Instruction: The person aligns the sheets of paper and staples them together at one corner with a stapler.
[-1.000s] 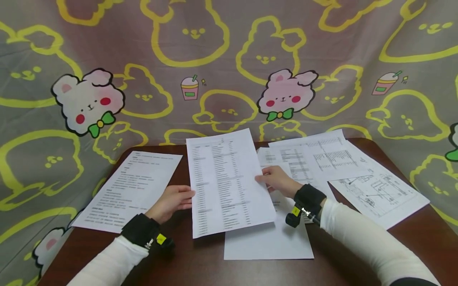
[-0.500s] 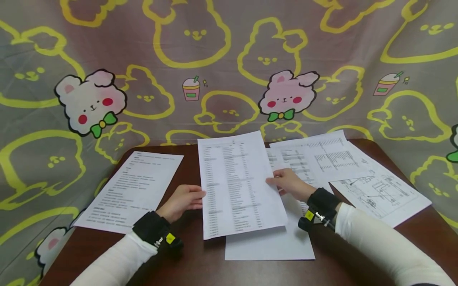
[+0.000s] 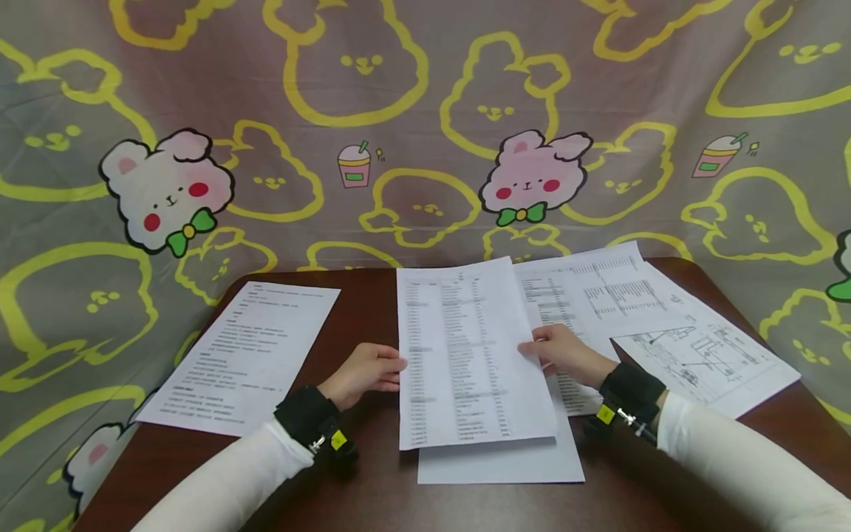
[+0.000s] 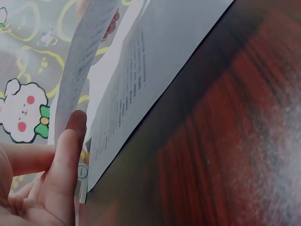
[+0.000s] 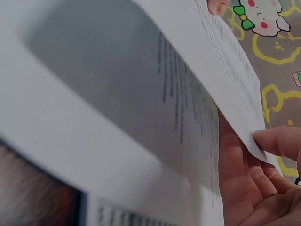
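Note:
Both hands hold a printed sheet of paper (image 3: 468, 362) by its side edges, raised and tilted above the table. The left hand (image 3: 366, 374) pinches the left edge between thumb and fingers; in the left wrist view the fingers (image 4: 54, 174) show close at that edge. Gripping the opposite edge, the right hand (image 3: 565, 353) has its thumb on the printed face and fingers behind, as the right wrist view shows. Below the raised page lies another sheet (image 3: 501, 467), its lower strip blank and most of it hidden. Its printed lines (image 4: 127, 80) show in the left wrist view.
A text page (image 3: 242, 355) lies at the left of the dark wooden table (image 3: 372, 495). Overlapping printed tables (image 3: 618, 288) and a sheet with line drawings (image 3: 711, 362) lie at the right. A cartoon-patterned cloth (image 3: 412, 96) hangs right behind the table.
Both hands have carried the held sheet to the right and slightly down, more squarely over the sheet beneath. The papers on the table have stayed in place.

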### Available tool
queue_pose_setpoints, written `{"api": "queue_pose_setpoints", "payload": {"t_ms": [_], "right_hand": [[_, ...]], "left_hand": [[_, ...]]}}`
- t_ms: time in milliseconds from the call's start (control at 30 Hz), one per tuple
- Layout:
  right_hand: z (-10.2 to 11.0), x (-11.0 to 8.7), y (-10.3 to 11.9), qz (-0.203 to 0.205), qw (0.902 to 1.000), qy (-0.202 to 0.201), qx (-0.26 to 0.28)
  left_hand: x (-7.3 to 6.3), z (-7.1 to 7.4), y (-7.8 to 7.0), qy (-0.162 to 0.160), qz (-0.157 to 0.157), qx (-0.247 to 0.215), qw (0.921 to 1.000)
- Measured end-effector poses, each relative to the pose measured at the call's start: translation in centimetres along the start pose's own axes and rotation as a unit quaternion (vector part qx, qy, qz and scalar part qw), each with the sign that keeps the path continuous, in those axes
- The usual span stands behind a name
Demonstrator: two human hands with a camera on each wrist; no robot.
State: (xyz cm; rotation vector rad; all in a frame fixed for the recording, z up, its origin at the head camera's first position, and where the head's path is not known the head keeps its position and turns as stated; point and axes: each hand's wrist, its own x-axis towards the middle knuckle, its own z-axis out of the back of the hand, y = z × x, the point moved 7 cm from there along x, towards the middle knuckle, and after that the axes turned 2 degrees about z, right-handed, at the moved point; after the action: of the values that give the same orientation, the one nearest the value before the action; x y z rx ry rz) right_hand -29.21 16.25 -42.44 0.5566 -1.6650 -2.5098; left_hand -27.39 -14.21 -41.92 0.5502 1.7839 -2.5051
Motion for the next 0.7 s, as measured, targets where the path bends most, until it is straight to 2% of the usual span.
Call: {"api": "queue_pose_setpoints", "payload": {"t_ms": [167, 433, 700], "right_hand": [[0.5, -0.7, -0.6, 0.009, 0.9998, 0.004, -0.018], [1.1, -2.0, -1.3, 0.02, 0.997, 0.0, -0.075], [1.2, -2.8, -2.3, 0.028, 0.9939, 0.006, -0.107]], "left_hand": [[0.1, -1.0, -0.3, 0.015, 0.0, 0.004, 0.9999], [0.4, -2.5, 0.2, 0.05, 0.013, 0.021, 0.9985], [0.1, -3.5, 0.7, 0.09, 0.02, 0.039, 0.995]]}}
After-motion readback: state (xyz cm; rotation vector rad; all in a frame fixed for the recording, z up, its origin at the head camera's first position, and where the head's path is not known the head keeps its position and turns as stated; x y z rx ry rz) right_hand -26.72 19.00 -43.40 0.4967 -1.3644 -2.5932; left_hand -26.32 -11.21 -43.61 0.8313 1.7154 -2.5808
